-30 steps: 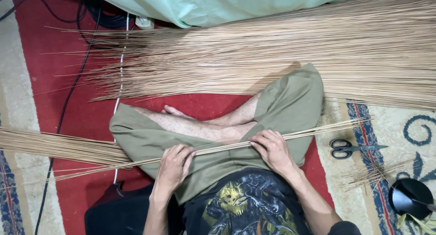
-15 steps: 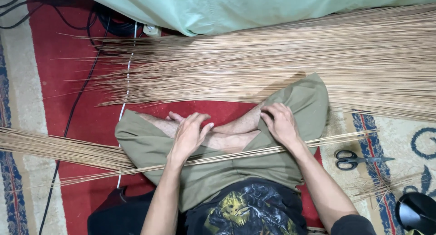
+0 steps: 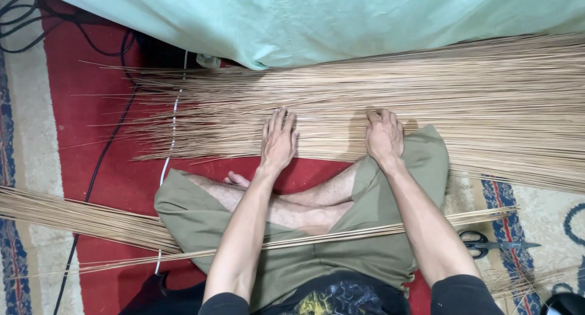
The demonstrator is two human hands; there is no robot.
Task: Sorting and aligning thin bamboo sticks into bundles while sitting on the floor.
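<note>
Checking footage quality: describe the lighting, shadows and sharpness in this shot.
Head view: light is even and soft, without glare; the left hand and right hand cast faint shadows on the stick pile; hands and sticks look sharp, with little blur showing.

Between your hands (image 3: 278, 141) (image 3: 384, 135) the stick pile (image 3: 341, 102) lies open; at twelve o'clock green cloth (image 3: 341, 16) blocks, at four o'clock scissors (image 3: 487, 244) lie.

Left hand (image 3: 278, 139) lies flat and right hand (image 3: 383, 136) curled on the wide pile of thin sticks (image 3: 487, 102); a smaller bundle (image 3: 91, 220) crosses the lap, scissors (image 3: 487, 244) beside.
</note>
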